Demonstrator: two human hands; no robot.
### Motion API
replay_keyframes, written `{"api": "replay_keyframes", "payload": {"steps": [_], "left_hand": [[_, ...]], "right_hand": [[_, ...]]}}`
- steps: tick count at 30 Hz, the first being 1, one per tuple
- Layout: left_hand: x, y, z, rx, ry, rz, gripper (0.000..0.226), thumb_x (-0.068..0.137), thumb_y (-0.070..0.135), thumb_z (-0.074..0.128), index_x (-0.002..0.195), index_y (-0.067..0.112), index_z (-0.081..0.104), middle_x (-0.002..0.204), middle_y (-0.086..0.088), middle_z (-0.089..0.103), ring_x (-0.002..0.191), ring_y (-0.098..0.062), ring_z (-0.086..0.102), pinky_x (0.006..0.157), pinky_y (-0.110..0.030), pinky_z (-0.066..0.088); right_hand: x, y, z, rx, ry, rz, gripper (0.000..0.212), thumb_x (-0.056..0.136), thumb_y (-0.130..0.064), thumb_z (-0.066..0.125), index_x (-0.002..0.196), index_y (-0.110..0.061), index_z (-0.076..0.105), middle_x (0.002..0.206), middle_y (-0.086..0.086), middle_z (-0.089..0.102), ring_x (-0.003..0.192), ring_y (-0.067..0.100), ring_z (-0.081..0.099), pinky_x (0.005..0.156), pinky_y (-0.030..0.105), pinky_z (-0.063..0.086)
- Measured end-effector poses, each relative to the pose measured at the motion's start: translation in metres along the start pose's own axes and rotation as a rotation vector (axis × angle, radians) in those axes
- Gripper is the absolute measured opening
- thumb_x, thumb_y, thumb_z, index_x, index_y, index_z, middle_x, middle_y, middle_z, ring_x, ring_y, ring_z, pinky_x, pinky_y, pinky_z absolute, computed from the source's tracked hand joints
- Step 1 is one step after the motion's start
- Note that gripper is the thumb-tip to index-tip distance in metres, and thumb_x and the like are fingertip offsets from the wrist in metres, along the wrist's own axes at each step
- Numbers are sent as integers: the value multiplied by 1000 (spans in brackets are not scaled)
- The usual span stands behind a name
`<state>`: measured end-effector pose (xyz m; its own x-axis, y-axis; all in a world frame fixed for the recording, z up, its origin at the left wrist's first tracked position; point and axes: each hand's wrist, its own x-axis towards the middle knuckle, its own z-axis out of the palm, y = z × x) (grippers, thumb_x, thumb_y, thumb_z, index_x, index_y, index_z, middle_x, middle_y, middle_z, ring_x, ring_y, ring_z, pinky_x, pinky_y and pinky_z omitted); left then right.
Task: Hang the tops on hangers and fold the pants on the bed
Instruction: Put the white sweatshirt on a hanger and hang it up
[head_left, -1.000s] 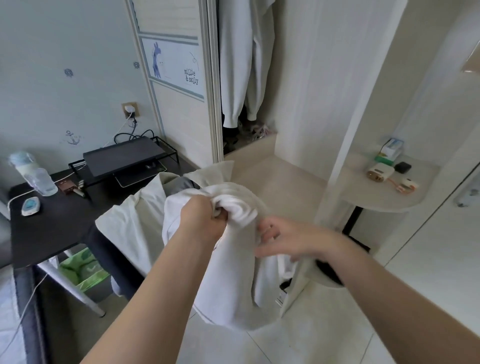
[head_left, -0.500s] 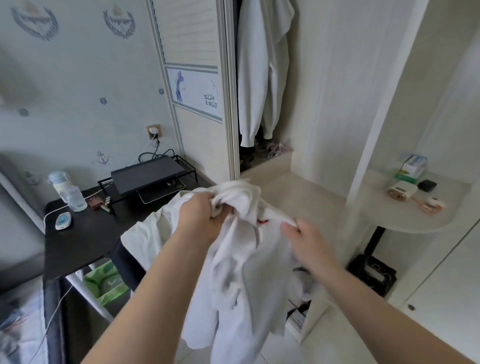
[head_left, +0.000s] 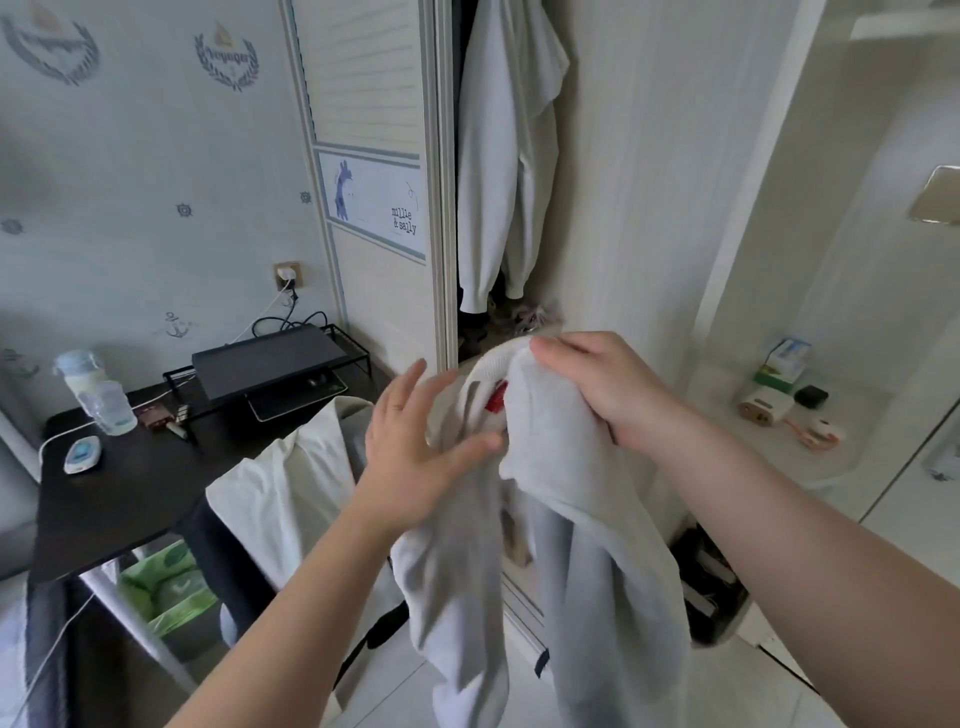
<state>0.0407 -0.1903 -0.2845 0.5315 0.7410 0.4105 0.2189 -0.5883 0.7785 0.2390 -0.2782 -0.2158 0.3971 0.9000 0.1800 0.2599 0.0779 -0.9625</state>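
The open wardrobe (head_left: 613, 182) beyond the right fingertips holds a hanging white garment (head_left: 498, 156). The right hand (head_left: 613, 395) grips the white top (head_left: 571, 493) at its collar, fingers curled over bunched cloth, with the rest hanging below. The left hand (head_left: 415, 447) lies flat, fingers spread, touching the top's left side. A red label (head_left: 497, 399) between the hands is unreadable. The door panel (head_left: 374, 208) above the left fingers reads "millie & sally"

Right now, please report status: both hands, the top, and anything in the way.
Right hand grips white top at collar. Left hand open, against the fabric. No hanger in view. Ahead, white garment hangs in wardrobe.
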Motion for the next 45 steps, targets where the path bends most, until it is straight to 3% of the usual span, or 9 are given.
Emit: {"api": "replay_keyframes", "payload": {"steps": [6,10,19,24,29,32,40,42,45], "left_hand": [[-1,-1,30,44,21,-23,15,90,29,66,90,20,55,75,5,63,71,-14,57,69,-40,49],[9,-9,32,-19,-34,-159,38,100,28,58,68,12,46,49,9,44,49,-15,40,53,-34,38],[45,34,18,-291,158,-99,48,106,28,48,58,26,46,51,15,43,51,-6,39,49,-20,32],[62,72,6,-251,-27,37,43,107,28,46,68,10,44,54,8,40,50,-8,36,49,-20,30],[61,82,6,-108,-198,73,52,107,33,48,56,24,42,46,14,36,44,-6,31,45,-18,27],[67,70,-16,-109,-146,52,57,106,34,50,49,29,44,48,15,33,45,-5,29,44,-18,26],[70,18,-39,98,251,-82,24,100,39,59,99,15,64,92,-3,67,86,-15,63,78,-36,50],[46,12,-33,11,430,-131,31,94,51,59,89,21,59,84,4,64,79,-7,60,70,-33,45],[10,8,-11,-143,154,-292,55,82,71,56,76,17,52,69,8,57,63,-10,54,60,-28,40]], "right_hand": [[-6,-25,-17,71,-87,49,35,97,-37,65,75,-11,76,75,5,75,67,14,73,56,24,54],[-10,-36,-43,121,0,59,33,94,-42,68,82,-14,81,83,8,78,73,19,76,56,24,56],[-21,15,-92,-143,129,295,33,93,-38,70,100,-7,77,98,17,77,83,23,74,71,33,59],[-39,14,-57,-317,-149,227,59,68,-81,65,114,-46,62,110,-17,70,98,2,68,81,23,54],[-33,21,6,-428,-104,-23,24,79,-35,66,91,-54,57,84,-26,66,72,-5,63,61,19,46],[-25,20,10,-586,-57,-55,14,87,-18,56,74,-24,56,61,-7,55,52,5,50,52,27,39],[7,-17,40,-84,-60,321,21,96,-4,37,81,-9,51,52,7,45,34,14,41,37,20,38],[12,-18,46,29,-9,384,24,100,-5,32,87,-7,52,60,11,50,36,14,47,38,24,46],[15,-14,51,164,20,390,30,101,-4,27,93,-2,55,58,13,59,38,17,58,43,30,57]]}}
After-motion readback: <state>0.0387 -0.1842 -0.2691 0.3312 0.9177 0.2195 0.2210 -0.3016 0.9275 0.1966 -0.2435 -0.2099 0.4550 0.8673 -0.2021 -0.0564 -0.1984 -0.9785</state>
